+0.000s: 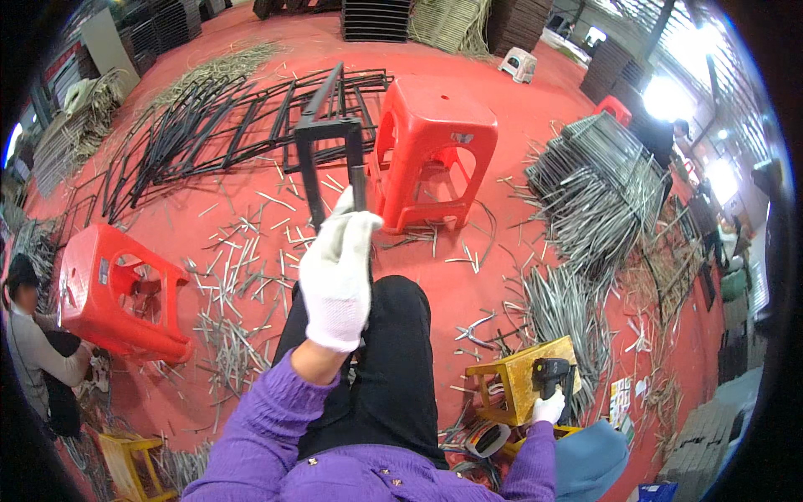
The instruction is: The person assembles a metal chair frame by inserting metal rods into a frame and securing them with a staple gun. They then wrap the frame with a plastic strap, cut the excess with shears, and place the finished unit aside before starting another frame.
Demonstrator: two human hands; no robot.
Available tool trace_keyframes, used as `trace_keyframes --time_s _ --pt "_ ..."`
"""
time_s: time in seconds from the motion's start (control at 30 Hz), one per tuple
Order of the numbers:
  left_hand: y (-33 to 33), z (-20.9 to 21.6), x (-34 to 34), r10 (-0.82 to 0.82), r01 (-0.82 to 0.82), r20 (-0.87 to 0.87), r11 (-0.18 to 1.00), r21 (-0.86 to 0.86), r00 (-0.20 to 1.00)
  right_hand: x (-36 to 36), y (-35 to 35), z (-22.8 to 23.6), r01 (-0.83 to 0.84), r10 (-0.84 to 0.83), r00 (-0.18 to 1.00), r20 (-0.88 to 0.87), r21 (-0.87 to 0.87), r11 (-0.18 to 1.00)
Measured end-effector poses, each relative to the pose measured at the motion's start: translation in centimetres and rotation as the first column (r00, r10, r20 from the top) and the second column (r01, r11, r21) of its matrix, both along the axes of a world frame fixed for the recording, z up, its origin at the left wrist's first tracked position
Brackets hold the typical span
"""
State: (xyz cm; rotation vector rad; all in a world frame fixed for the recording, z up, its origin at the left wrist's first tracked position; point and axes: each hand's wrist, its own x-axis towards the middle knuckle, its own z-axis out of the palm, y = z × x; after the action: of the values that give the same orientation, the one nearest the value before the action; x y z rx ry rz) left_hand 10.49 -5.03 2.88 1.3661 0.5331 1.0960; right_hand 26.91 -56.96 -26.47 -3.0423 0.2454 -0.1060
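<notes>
My left hand, in a white glove, is raised in front of my knees and closed around one leg of a black rectangular frame. The frame stands up from my fingers, in front of a red plastic stool; whether it touches the stool I cannot tell. Low on the right, my right hand, also gloved, is wrapped round the grip of a black staple gun or nail gun. That tool is at a yellow stool lying on its side. A pair of pliers lies open on the floor nearby.
Black frames lie heaped ahead. Grey strips litter the red floor, with a thick bundle to the right. Stacked woven panels stand far right. Another red stool and a seated person are at left.
</notes>
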Motion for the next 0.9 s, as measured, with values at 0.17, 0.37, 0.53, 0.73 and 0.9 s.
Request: trace_keyframes --time_s 0.17,0.37,0.53,0.73,0.9 --pt "0.3 0.2 1.5 -0.023 0.052 0.198 0.989 -0.142 0.98 2.3 4.2 7.5 -0.074 0.104 0.987 -0.12 0.237 0.969" --pt "0.0 0.4 1.7 -0.014 0.052 0.195 0.98 -0.192 0.981 -4.9 16.7 20.2 0.116 0.36 0.917 -0.17 0.979 0.166" --pt "0.0 0.7 1.5 -0.021 0.054 0.174 0.981 -0.184 0.985 -9.2 26.4 24.4 -0.656 0.67 0.674 0.312 0.67 0.348" --pt "0.1 0.7 1.4 -0.034 0.082 0.171 0.957 -0.278 0.985 -9.5 33.1 25.9 -0.935 0.78 0.346 0.521 0.261 0.24" --pt "0.6 0.5 1.2 -0.062 0.124 0.219 0.951 -0.282 0.974 -9.3 34.7 26.3 -0.643 0.787 0.536 0.306 0.751 0.146"
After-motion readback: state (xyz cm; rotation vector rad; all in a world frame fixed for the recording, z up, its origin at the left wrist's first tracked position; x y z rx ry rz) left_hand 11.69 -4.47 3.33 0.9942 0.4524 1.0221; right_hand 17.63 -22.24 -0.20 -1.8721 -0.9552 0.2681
